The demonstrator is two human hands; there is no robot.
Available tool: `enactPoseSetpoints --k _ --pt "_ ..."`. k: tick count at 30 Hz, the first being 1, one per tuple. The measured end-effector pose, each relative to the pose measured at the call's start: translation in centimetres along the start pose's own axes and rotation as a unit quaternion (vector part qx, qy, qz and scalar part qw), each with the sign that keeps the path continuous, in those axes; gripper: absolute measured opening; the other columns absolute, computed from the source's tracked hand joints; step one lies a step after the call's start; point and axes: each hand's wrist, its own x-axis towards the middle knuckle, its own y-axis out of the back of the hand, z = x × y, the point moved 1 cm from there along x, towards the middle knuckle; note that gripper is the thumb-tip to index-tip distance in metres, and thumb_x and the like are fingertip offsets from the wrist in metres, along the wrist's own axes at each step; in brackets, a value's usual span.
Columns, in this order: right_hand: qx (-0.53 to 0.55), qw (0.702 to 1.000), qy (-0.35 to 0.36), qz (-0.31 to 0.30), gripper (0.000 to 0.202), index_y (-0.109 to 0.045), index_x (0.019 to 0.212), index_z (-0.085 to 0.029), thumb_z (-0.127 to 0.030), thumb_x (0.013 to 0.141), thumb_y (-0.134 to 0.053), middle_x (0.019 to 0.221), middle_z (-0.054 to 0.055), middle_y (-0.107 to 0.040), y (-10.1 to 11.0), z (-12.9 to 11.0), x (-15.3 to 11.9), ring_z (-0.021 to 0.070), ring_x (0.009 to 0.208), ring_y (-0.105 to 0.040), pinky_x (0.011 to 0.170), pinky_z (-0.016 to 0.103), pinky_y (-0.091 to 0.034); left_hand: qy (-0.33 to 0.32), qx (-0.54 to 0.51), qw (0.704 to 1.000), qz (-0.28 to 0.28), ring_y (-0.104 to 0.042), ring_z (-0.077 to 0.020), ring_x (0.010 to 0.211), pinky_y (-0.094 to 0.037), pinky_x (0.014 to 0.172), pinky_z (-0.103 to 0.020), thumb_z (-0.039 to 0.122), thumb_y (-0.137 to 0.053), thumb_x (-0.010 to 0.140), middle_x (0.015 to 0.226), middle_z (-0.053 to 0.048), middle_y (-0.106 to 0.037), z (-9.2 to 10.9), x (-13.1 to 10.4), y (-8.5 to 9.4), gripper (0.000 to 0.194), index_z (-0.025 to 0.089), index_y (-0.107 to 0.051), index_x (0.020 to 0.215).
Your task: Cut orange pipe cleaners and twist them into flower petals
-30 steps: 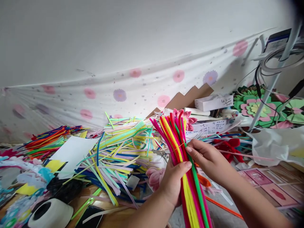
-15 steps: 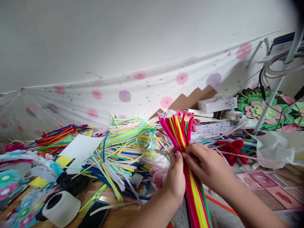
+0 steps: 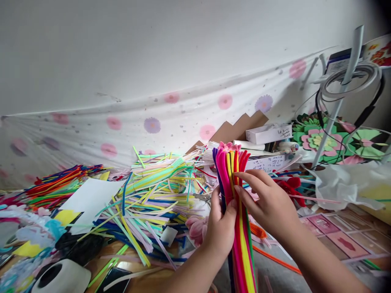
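In the head view I hold an upright bundle of pipe cleaners (image 3: 229, 171) in magenta, yellow, red, dark blue and green. My left hand (image 3: 222, 221) is closed round its middle from the left, with the thumb across the front. From the right, my right hand (image 3: 269, 203) has its fingertips on the front of the bundle, a little above the left thumb; the hand's far side is hidden. The bundle's top ends are slightly fanned, and its lower part runs down past the frame edge between my forearms.
Loose pastel pipe cleaners (image 3: 159, 183) pile up to the left, beside white paper (image 3: 91, 199) and a darker-coloured heap (image 3: 61, 183). A white roll (image 3: 64, 276) and a phone (image 3: 114, 280) lie at lower left. Paper flowers (image 3: 324, 142) and a pole with coiled cable (image 3: 343, 89) stand right.
The bundle has turned more upright, and dark blue stems now show on its left side. My right fingers have loosened and spread across its front. The view has shifted slightly to the right.
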Motion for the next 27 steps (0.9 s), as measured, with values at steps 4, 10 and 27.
enactPoseSetpoints --k 4,10,27 --pt "-0.03 0.999 -0.034 -0.007 0.023 -0.054 0.1 -0.021 -0.033 0.082 -0.045 0.093 0.006 -0.055 0.3 0.2 0.1 0.017 0.067 -0.056 0.051 0.027 -0.043 -0.01 0.062 0.997 -0.049 -0.039 -0.0204 0.117 -0.031 0.096 -0.029 0.028 -0.058 0.073 0.125 -0.004 -0.049 0.8 -0.1 0.3 0.05 0.024 -0.043 0.12" --pt "0.015 0.998 -0.05 0.021 0.015 -0.052 0.088 -0.02 -0.031 0.081 -0.046 0.08 0.004 -0.052 1.0 0.4 0.1 0.0149 0.061 -0.052 0.051 0.026 -0.04 -0.02 0.107 0.987 -0.119 -0.042 -0.02 0.115 -0.03 0.095 -0.027 0.024 -0.057 0.074 0.118 -0.003 -0.054 2.4 -0.3 -0.2 0.044 0.024 -0.047 0.117" --pt "0.096 0.995 -0.028 0.012 0.007 -0.051 0.075 -0.019 -0.02 0.08 -0.047 0.07 0.002 -0.049 2.5 1.4 0.7 0.0149 0.065 -0.048 0.054 0.025 -0.036 0.137 -0.01 0.976 -0.168 -0.06 -0.0155 0.081 -0.044 0.069 -0.023 0.027 -0.056 0.076 0.097 -0.002 -0.063 4.1 -1.0 -0.6 0.037 0.023 -0.051 0.112"
